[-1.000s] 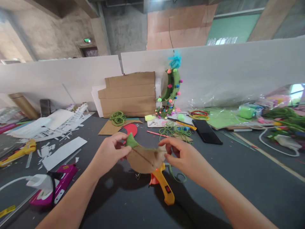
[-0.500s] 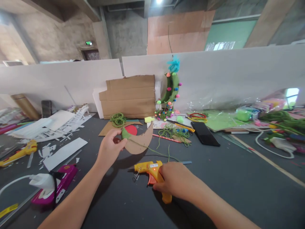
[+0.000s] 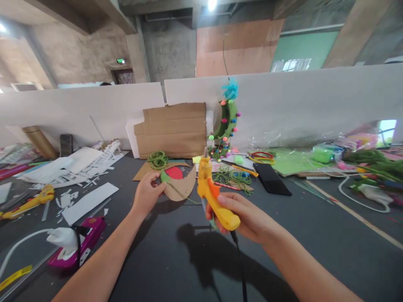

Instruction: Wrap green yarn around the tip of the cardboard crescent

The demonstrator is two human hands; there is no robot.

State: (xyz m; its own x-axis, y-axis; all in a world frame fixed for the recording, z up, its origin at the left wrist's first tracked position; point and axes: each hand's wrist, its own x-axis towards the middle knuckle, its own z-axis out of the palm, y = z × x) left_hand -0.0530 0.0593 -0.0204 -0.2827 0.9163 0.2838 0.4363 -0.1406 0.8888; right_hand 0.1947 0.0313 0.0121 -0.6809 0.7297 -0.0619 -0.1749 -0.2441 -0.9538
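Left hand point(image 3: 147, 192) pinches the cardboard crescent point(image 3: 185, 187) by its green end point(image 3: 164, 177); right hand point(image 3: 242, 212) grips the glue gun point(image 3: 208, 195), nozzle point(image 3: 205, 152) to be aimed clear of skin.

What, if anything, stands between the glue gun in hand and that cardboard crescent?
Nothing visible blocks the glue gun in the right hand from the cardboard crescent; only a green yarn strand trails off the crescent into the gap.

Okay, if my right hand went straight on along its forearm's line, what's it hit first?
Probably the cardboard crescent in your left hand, though your right hand, gripping the yellow glue gun, looks raised and may pass above; depth is unclear.
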